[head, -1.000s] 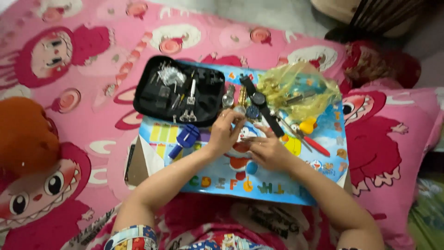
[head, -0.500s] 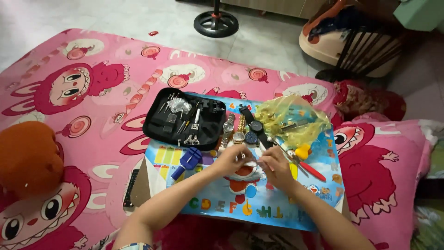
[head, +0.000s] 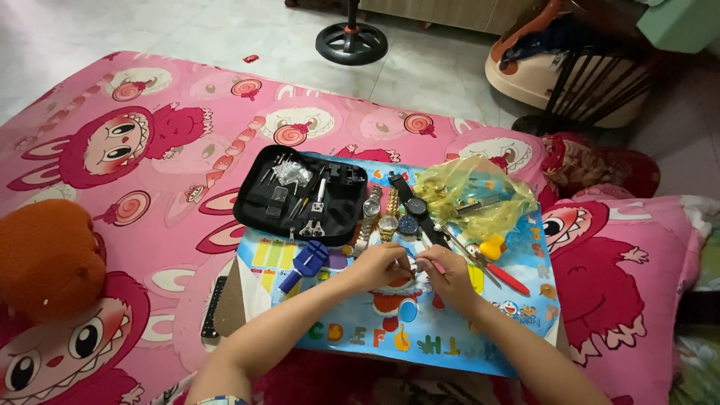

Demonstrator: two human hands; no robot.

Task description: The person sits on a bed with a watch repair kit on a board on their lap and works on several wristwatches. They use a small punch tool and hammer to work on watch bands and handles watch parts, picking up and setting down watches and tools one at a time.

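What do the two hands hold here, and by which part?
Left hand and right hand pinch something small between fingertips; what it is cannot be told.

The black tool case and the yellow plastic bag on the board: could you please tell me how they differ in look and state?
The black tool case is flat and rigid-looking, lying open with small metal tools in rows; the yellow plastic bag is crumpled, translucent and shapeless. The case lies at the board's far left corner, partly on the pink blanket; the bag lies at its far right. Both are apart from the left hand and right hand, which meet nearer the middle.
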